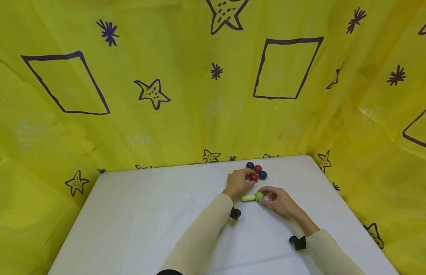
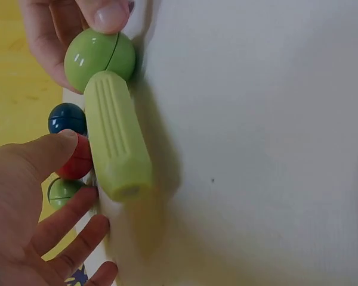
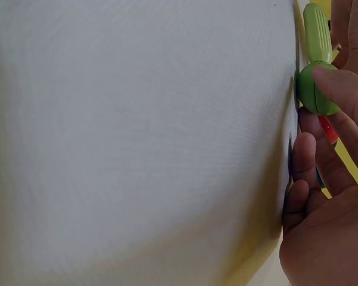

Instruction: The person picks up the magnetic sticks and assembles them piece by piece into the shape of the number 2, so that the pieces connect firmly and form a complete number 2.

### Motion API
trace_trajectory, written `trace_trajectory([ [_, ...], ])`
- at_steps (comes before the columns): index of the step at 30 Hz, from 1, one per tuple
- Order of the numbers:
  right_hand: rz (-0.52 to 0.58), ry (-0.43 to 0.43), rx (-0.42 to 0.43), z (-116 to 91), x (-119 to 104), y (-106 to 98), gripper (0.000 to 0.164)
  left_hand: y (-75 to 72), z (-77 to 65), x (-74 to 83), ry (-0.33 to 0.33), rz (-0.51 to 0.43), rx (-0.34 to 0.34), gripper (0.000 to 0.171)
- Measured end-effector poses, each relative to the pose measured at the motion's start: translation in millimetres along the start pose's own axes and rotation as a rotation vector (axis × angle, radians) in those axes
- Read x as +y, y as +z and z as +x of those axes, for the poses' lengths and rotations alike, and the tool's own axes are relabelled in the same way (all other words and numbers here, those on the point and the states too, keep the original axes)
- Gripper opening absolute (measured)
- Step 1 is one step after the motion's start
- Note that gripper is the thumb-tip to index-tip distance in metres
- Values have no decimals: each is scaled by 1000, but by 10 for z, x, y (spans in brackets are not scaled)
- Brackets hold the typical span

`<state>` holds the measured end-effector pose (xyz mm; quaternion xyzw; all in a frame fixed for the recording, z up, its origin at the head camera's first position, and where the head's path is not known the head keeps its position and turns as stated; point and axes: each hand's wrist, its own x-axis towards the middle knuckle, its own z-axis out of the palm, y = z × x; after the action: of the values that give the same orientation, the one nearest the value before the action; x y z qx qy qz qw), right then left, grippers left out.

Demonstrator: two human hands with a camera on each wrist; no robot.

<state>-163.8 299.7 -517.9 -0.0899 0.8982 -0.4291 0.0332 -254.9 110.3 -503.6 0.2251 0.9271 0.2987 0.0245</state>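
A small green maraca [image 1: 253, 197], a glossy ball with a paler ridged handle, lies at the right of the white table. My right hand [image 1: 278, 200] pinches its ball end between thumb and fingers; the handle points left. Beyond it, my left hand [image 1: 238, 183] has thumb and forefinger around a red ball [image 1: 254, 177]. In the left wrist view the thumb lies over that red ball [image 2: 77, 159], and the forefinger crosses a green ball [image 2: 64, 192] beside it. The left hand's other fingers are spread and loosely bent.
Close behind the left hand sit a second red ball [image 1: 257, 168] and two blue balls, one at the back [image 1: 250, 165] and one to the right [image 1: 262, 175]. The white table [image 1: 147, 221] ends at a yellow patterned cloth [image 1: 178, 126] behind and at the sides.
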Motion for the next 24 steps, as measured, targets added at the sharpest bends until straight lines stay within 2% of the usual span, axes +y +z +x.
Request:
trace_trajectory([
  [9, -10, 27, 8, -6, -8, 13, 34, 37, 21, 97, -5, 133, 3, 36],
  [13, -17, 34, 4, -16, -16, 19, 33, 36, 13, 78, -4, 116, 2, 32],
  [21, -10, 29, 13, -11, -35, 27, 31, -15, 6, -23, 61, 55, -9, 24],
  [24, -23, 32, 14, -4, -31, 25, 31, -58, -15, -80, 67, 13, -21, 23],
])
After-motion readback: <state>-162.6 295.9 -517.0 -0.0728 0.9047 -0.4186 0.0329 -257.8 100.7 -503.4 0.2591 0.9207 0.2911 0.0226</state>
